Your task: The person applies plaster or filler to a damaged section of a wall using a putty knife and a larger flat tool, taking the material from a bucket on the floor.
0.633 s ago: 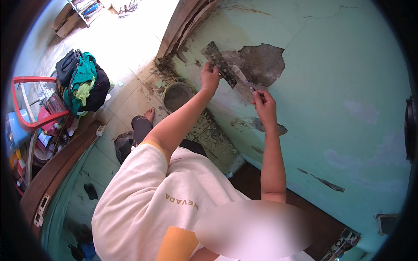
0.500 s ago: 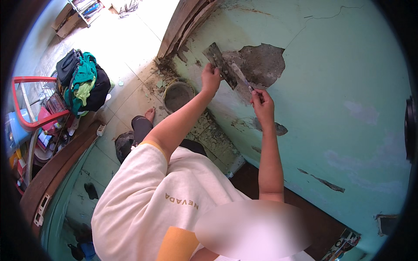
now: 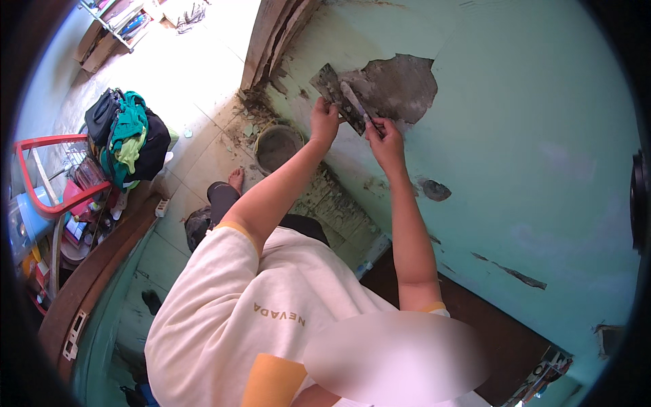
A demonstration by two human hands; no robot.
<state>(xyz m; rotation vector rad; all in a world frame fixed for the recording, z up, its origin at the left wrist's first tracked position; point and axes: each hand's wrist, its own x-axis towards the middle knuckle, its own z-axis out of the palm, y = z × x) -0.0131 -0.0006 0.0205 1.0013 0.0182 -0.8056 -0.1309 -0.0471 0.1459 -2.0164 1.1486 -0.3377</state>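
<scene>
Two tools now overlap in the head view: the right hand point(image 3: 385, 141), closed on a putty knife point(image 3: 350, 95), has drawn nearer the left hand point(image 3: 324, 123), bringing the blade along the plastering trowel point(image 3: 327, 76) gripped there, beside the wall's bare patch point(image 3: 407, 85). Underfoot, I see a bucket point(image 3: 258, 150) and rubble point(image 3: 339, 203) crowding the wall's base.

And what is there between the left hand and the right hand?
Between them, the head view shows part of the plastering trowel, held by the left hand, and the putty knife, held by the right hand.
</scene>
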